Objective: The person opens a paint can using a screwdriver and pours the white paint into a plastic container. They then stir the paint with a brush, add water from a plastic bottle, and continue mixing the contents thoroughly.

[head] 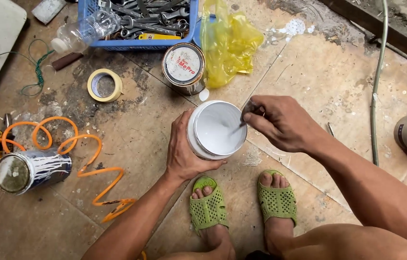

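**Stirring white paint in a held pot**

I see the left hand (184, 156) wrapped tight round the side of a round white plastic pot of white paint (215, 129), holding it above the stained tile floor (309, 77), centre of view, just beyond the green perforated sandals (208, 204). The right hand (283, 123) is pinched shut on a thin dark metal stirrer (244, 115) dipping into the paint. Far of the pot: lidded metal tin (183, 67), yellow plastic bag (227, 43). Left: paint-streaked can (30, 169) on its side, orange coiled hose (68, 144).
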